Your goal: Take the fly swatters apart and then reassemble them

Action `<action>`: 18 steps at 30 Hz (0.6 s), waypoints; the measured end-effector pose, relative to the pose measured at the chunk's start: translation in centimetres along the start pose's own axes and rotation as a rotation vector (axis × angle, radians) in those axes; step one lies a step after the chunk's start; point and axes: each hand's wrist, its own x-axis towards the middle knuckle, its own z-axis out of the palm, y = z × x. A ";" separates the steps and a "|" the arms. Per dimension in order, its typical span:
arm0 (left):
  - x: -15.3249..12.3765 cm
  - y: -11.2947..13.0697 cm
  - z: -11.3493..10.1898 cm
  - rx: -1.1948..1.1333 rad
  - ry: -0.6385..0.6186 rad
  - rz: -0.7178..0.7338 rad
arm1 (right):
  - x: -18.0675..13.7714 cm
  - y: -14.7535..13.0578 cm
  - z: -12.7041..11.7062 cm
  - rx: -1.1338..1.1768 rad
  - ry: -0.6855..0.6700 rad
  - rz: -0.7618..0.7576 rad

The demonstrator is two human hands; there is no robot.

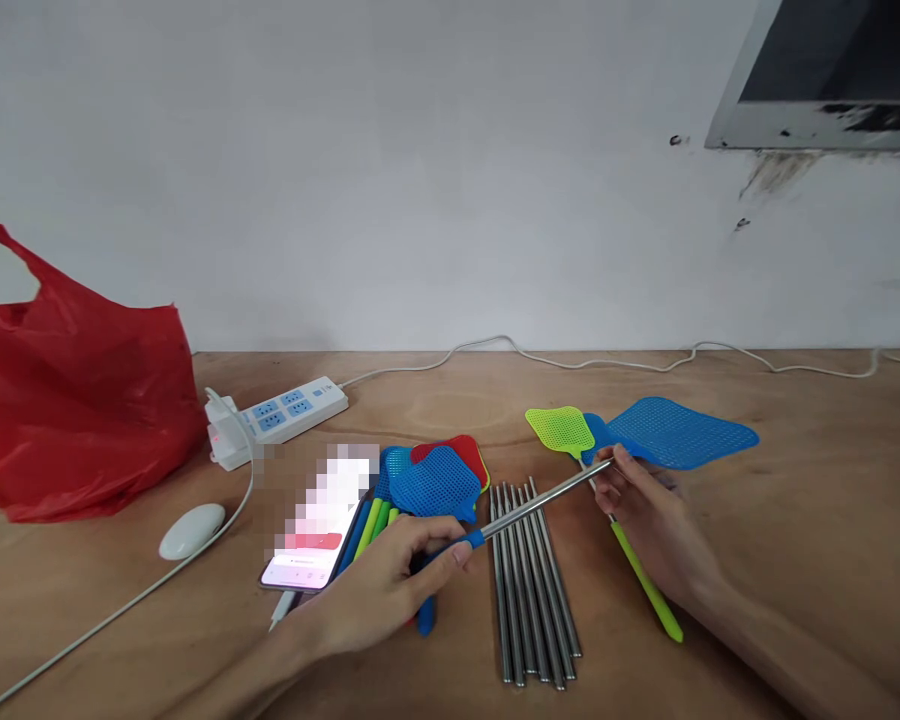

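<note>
My left hand (390,590) is closed around the blue grip end of a steel rod (540,498), which slants up to the right. My right hand (649,515) pinches the rod's far tip, right at the neck of a blue fly swatter head (679,432). A small green swatter head (561,430) lies just left of it, its green handle (645,585) running under my right hand. Several bare steel rods (532,590) lie side by side between my hands. A pile of blue, red and green swatter heads (439,478) sits above my left hand.
A phone (319,530) with a lit screen lies left of the pile. A white power strip (281,415), a white mouse-shaped object (192,530) and cables lie further left. A red plastic bag (67,410) stands at the far left. A white wall backs the wooden table (810,520).
</note>
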 end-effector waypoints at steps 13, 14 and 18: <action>0.0 -0.3 0.4 0.334 0.150 0.109 | -0.6 0.7 0.1 -0.235 -0.212 0.100; 0.0 -0.3 0.6 0.342 0.135 0.109 | -1.0 1.0 0.3 -0.262 -0.273 0.126; 0.0 -0.7 1.3 0.352 0.080 0.102 | -2.0 2.4 0.3 -0.335 -0.444 0.190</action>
